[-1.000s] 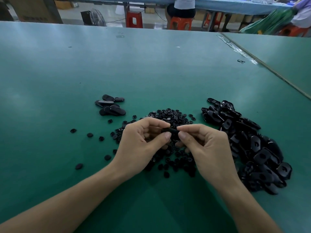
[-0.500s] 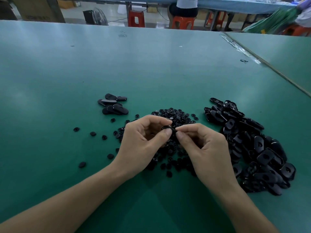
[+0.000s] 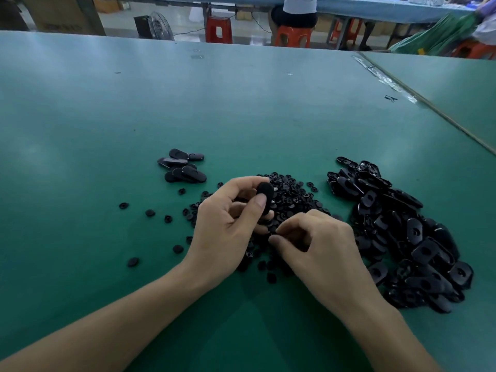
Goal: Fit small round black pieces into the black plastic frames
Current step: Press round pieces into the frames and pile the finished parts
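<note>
**Seating step: frame presented over the heap, loose piece being sought.**

The left hand pinches one black oval plastic frame between thumb and forefinger, just over the heap of small round black plastic pieces. The frame's long axis runs away from the person, its broad face towards the camera. The right hand lies at the heap's near edge, fingers curled with tips down among the pieces (whether one is caught cannot be told). The frame lies just beyond and left of those tips, so the coming move is judged short. A pile of loose black frames crowds the heap's right, a small stack of black ovals sits beyond-left, and the green table top stretches far beyond.
</note>
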Demonstrator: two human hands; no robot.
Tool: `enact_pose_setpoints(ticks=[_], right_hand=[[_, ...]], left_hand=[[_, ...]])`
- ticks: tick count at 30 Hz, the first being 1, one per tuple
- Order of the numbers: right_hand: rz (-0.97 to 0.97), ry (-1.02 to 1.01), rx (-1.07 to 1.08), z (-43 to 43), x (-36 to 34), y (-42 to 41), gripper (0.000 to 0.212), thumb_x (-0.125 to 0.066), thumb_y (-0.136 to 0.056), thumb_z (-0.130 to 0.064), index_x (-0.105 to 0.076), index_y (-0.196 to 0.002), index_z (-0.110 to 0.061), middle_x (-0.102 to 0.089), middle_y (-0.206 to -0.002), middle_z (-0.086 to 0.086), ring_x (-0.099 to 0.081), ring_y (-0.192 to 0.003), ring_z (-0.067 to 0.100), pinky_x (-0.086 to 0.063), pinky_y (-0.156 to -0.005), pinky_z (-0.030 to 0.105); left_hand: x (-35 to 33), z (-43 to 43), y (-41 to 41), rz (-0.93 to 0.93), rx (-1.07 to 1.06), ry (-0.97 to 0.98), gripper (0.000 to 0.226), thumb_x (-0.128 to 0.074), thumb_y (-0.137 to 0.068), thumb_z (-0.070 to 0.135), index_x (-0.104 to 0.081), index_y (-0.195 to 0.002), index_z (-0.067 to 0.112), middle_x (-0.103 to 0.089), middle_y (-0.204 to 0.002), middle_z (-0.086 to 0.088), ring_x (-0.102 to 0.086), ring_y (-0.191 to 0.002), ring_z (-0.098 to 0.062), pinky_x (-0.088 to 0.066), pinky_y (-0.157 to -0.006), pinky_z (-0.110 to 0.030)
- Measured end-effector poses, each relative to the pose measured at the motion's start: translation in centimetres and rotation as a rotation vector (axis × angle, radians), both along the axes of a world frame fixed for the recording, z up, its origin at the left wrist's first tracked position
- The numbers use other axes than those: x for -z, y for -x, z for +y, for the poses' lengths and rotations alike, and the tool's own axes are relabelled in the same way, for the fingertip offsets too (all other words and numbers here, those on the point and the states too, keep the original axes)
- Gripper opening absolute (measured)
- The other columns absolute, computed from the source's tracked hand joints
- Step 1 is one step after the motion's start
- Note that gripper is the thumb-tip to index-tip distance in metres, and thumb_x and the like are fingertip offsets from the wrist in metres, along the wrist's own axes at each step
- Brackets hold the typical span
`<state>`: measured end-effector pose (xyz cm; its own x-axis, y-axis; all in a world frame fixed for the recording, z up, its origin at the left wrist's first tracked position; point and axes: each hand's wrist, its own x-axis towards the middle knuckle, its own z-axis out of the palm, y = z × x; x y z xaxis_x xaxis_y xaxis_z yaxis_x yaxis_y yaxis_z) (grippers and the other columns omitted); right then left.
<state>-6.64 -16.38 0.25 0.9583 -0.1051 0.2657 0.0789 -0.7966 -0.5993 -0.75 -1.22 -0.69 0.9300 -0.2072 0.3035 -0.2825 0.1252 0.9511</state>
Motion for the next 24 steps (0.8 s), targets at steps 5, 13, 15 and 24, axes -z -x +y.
enact_pose_setpoints(ticks=[5, 13, 15, 24], right_hand=[[0.067, 0.106, -0.008, 0.28, -0.11, 0.12, 0.013, -0.072, -0.088, -0.042, -0.073, -0.089, -0.029, -0.052, -0.079, -0.016, -0.049, -0.083, 0.005, -0.046, -0.073, 0.026], [0.015, 0.053, -0.017, 0.66, -0.15, 0.2, 0.003, -0.07, -0.09, -0.028, -0.068, -0.088, -0.028, -0.055, -0.082, -0.014, -0.054, -0.082, 0.008, -0.05, -0.071, 0.034], [-0.015, -0.02, -0.013, 0.56, -0.1, 0.21, 0.009, -0.068, -0.091, -0.023, -0.064, -0.085, -0.029, -0.059, -0.081, -0.014, -0.057, -0.078, 0.007, -0.049, -0.068, 0.03], [-0.177, -0.312, 0.039, 0.36, -0.54, -0.03, 0.019, -0.072, -0.09, -0.012, -0.075, -0.103, -0.025, -0.069, -0.077, -0.021, -0.066, -0.075, -0.002, -0.047, -0.067, 0.007]], left_hand=[[0.32, -0.03, -0.26, 0.014, 0.017, -0.014, 0.028, -0.06, -0.097, 0.009, -0.069, -0.115, 0.029, -0.068, -0.085, 0.011, -0.074, -0.078, -0.017, -0.059, -0.065, -0.025], [0.54, 0.01, -0.57, 0.042, -0.009, 0.027, 0.024, -0.072, -0.089, 0.01, -0.074, -0.09, 0.033, -0.076, -0.081, -0.001, -0.075, -0.075, -0.018, -0.058, -0.068, -0.022], [0.53, 0.04, -0.56, 0.052, -0.005, 0.023, 0.03, -0.072, -0.089, 0.005, -0.077, -0.092, 0.034, -0.077, -0.085, 0.0, -0.075, -0.078, -0.017, -0.058, -0.071, -0.021], [0.16, 0.18, -0.2, 0.033, -0.001, -0.059, 0.027, -0.071, -0.086, 0.009, -0.076, -0.1, 0.031, -0.079, -0.089, 0.005, -0.076, -0.081, -0.015, -0.058, -0.075, -0.021]])
